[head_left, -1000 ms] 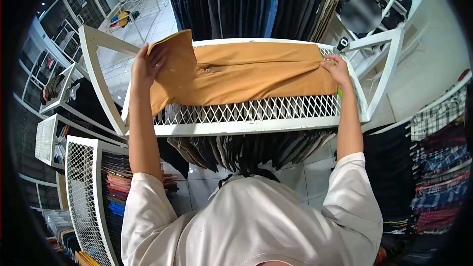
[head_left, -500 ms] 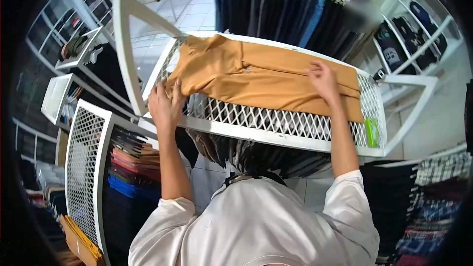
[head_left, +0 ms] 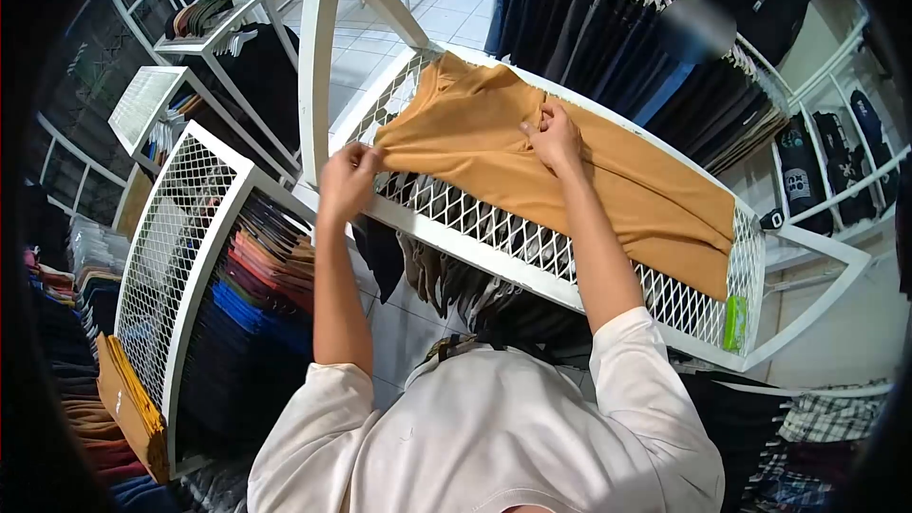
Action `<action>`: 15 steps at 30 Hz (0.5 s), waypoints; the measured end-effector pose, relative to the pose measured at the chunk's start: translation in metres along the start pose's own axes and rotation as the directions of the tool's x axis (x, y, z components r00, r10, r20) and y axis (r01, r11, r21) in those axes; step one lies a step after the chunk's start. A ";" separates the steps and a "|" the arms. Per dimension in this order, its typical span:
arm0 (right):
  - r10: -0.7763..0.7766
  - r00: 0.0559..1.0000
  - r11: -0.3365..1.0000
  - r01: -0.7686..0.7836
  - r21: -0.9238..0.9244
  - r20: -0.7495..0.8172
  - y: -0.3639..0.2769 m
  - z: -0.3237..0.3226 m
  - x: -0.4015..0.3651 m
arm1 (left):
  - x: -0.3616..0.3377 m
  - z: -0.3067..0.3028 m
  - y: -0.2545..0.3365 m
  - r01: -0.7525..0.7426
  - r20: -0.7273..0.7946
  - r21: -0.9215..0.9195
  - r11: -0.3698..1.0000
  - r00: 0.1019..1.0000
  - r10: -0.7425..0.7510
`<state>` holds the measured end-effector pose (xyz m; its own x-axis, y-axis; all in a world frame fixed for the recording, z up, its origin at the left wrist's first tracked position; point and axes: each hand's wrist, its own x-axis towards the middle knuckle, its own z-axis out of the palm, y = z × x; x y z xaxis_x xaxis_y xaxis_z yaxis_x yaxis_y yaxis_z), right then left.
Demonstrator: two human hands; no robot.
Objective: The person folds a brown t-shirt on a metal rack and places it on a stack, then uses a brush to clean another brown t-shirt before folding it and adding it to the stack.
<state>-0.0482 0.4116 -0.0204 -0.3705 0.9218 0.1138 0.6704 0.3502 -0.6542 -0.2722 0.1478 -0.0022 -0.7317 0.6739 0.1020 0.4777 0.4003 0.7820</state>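
A mustard-coloured shirt lies lengthwise across a white mesh rack top, with its long sides folded in and creases along it. At the near left corner, my left hand is closed in a pinch on the cloth's edge. Further right, on the upper middle of the shirt, my right hand pinches a bit of the fabric between thumb and fingers. Beyond the shirt's right end, a small bright green packet rests on the mesh.
White raised frames stand at both ends of the rack, with trousers hanging beneath it. Dark jeans hang on a rail behind. To the left are a mesh shelf and stacked folded clothes. Checked shirts sit at lower right.
My right hand has moved left from the shirt's right part to its middle and now pinches it. My left hand has closed on the near left edge. The view has turned.
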 end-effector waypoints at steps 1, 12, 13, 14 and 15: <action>0.008 1.000 1.000 -0.008 0.028 0.017 0.001 0.000 -0.001 | 0.002 -0.007 0.006 0.023 0.003 0.059 0.998 1.000 -0.023; 0.133 0.990 0.986 -0.136 0.092 0.042 -0.008 -0.004 0.024 | -0.001 0.019 0.005 -0.028 -0.200 0.456 0.889 0.971 0.133; 0.164 0.981 0.974 -0.178 0.141 0.106 -0.009 -0.007 0.031 | 0.000 0.022 0.001 -0.083 -0.234 0.451 0.889 0.950 0.207; 0.190 0.967 0.957 -0.221 0.187 0.172 -0.010 -0.009 0.037 | 0.001 0.023 -0.002 -0.136 -0.268 0.448 0.884 0.922 0.278; 0.150 0.975 0.942 -0.191 0.276 0.166 -0.010 -0.008 0.038 | 0.002 0.022 -0.001 -0.135 -0.272 0.448 0.884 0.921 0.279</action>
<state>-0.0640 0.4439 -0.0037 -0.3675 0.9234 -0.1108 0.5252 0.1077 -0.8441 -0.2634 0.1619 -0.0166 -0.6729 0.5637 0.4790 0.7390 0.5410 0.4015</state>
